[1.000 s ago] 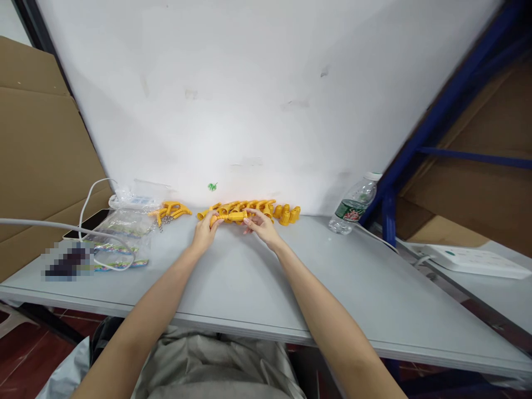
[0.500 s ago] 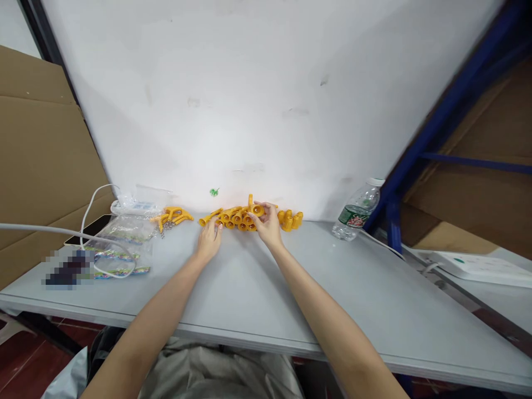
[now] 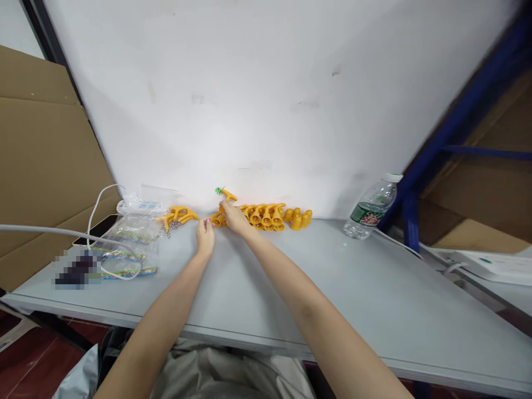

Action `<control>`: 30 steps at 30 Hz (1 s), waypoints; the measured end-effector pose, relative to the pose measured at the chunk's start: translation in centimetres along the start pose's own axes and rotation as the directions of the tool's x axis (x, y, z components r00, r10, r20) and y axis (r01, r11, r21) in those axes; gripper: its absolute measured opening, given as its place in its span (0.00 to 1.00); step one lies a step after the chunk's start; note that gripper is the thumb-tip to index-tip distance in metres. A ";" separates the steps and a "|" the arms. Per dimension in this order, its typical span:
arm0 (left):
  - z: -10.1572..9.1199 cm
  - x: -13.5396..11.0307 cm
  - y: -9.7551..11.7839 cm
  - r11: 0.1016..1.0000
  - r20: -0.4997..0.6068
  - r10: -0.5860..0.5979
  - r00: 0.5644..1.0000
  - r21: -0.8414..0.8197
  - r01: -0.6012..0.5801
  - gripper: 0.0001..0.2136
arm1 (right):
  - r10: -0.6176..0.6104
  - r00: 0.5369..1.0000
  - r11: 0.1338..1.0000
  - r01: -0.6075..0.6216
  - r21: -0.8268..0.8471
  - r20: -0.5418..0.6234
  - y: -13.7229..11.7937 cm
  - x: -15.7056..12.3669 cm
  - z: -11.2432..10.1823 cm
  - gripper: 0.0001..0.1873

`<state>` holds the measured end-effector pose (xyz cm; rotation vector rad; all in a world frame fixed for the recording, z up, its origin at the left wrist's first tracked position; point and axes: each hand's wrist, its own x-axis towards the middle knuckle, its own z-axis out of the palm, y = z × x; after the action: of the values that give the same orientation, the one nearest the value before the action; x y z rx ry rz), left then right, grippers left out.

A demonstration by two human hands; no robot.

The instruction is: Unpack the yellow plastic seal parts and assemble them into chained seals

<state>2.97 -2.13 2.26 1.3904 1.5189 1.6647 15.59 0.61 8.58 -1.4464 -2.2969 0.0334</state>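
Note:
A T-shaped yellow plastic piece [image 3: 229,195] pokes up above my right hand [image 3: 236,217], whose fingers are closed on it over the left part of a stack. That stack of yellow cup-ended pieces with handles [image 3: 266,219] lies in rows along the wall, open cup mouths facing me. At its left end is my left hand [image 3: 205,237], with fingers drawn together close to the outermost cup; whatever is between its fingertips is hidden. Several short yellow cylinders [image 3: 296,220] stand upright to the right. Curved yellow handles [image 3: 181,214] with small metal parts lie to the left.
Clear plastic bags [image 3: 135,227], a phone [image 3: 100,228] and a white cable [image 3: 89,213] lie on the left of the grey table [image 3: 266,288]. A water bottle [image 3: 369,208] leans at the right, near a blue frame [image 3: 411,221]. A white wall board [image 3: 257,111] rises behind.
My right hand has moved left from the middle of the stack to its left part, still with a yellow piece. My left hand has shifted slightly left. The view has turned a little.

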 end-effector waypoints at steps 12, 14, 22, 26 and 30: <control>0.3 -0.5 0.7 0.997 0.051 -0.023 0.998 -0.069 0.027 0.06 | 0.118 0.977 0.948 -0.057 -0.315 0.179 -2.0 0.4 -0.7 0.21; 0.2 -0.6 1.1 0.995 0.056 -0.036 0.998 -0.088 0.041 0.06 | 0.147 0.972 0.944 -0.082 -0.319 0.185 -2.1 0.3 -0.6 0.22; 0.1 -0.9 2.0 0.985 0.060 -0.085 0.995 -0.147 0.093 0.04 | 0.179 0.978 0.931 -0.133 -0.341 0.107 -1.8 -0.1 -0.2 0.24; 0.1 -1.0 2.1 0.984 0.063 -0.090 0.994 -0.148 0.098 0.04 | 0.195 0.972 0.933 -0.144 -0.329 0.127 -1.5 0.0 -0.3 0.23; 0.2 -1.0 2.0 0.983 0.076 -0.085 0.993 -0.155 0.096 0.04 | 0.226 0.965 0.935 -0.177 -0.307 0.131 -1.4 0.2 -0.1 0.23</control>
<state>4.05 -3.44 3.72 1.2624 1.3592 1.6274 14.32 0.11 9.04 -1.8927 -2.3480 -0.1381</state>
